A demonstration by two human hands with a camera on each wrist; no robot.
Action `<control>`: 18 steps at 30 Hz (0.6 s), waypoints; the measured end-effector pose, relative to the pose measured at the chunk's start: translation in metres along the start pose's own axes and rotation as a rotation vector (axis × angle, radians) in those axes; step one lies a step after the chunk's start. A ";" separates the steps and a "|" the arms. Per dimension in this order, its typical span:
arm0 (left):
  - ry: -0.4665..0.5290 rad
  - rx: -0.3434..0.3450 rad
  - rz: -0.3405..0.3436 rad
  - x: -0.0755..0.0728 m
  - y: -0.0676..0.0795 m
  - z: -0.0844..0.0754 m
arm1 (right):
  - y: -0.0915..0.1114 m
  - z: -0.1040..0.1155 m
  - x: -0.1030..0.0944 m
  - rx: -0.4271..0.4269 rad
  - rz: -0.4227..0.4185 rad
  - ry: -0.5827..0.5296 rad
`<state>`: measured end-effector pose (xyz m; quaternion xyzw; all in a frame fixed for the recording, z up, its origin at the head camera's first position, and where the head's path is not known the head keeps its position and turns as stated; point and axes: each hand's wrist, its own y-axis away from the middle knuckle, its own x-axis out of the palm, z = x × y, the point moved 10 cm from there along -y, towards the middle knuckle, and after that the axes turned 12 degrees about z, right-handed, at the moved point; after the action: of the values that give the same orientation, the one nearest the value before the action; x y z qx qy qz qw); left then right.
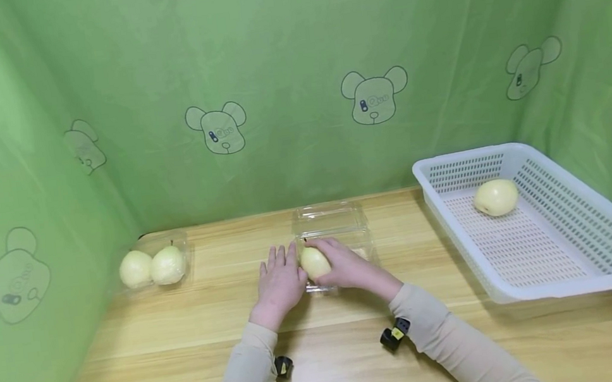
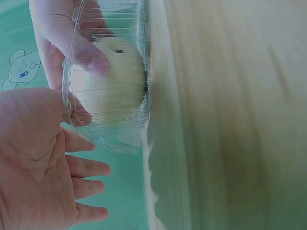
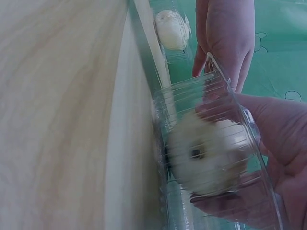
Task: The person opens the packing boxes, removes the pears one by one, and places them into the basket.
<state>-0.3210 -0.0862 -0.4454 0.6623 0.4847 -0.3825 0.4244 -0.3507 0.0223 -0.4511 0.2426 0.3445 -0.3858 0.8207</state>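
A pale yellow pear (image 1: 315, 263) with a short dark stem sits inside an opened clear plastic clamshell box (image 1: 328, 219), at its left end. My right hand (image 1: 346, 265) grips it from the right, thumb and fingers curled round its sides. Through the box's ribbed wall, the right wrist view shows the pear (image 3: 204, 155) between thumb and fingers. Along the box's left edge lies my left hand (image 1: 281, 283), its fingers extended and pointing away from me. In the left wrist view that left hand (image 2: 33, 158) has its palm showing, with straight, spread fingers beside the box.
At the back left, another clear box (image 1: 183, 247) holds two pears (image 1: 152, 267). A white perforated basket (image 1: 593, 284) stands on the right with one pear (image 1: 496, 197) in it. Green cloth (image 1: 287, 40) hangs behind and at both sides of the wooden table (image 1: 178, 359).
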 end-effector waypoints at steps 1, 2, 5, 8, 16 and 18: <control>0.002 0.000 0.002 0.000 0.000 0.000 | 0.000 -0.001 0.000 0.006 -0.002 0.002; 0.003 0.000 0.003 0.000 0.000 0.000 | 0.000 -0.002 0.000 0.011 -0.001 0.002; 0.006 0.003 0.002 0.001 0.000 0.000 | 0.001 -0.003 -0.001 0.022 -0.001 -0.003; 0.001 0.003 0.002 0.001 -0.001 0.000 | 0.001 -0.003 -0.002 0.020 -0.003 -0.011; -0.001 0.002 -0.004 0.000 0.000 0.000 | 0.002 -0.002 -0.006 0.002 -0.017 -0.006; -0.001 0.001 -0.009 0.000 0.000 -0.001 | 0.003 -0.001 -0.008 -0.005 -0.025 -0.011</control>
<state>-0.3211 -0.0857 -0.4453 0.6600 0.4872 -0.3853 0.4226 -0.3526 0.0283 -0.4453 0.2342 0.3441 -0.3964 0.8183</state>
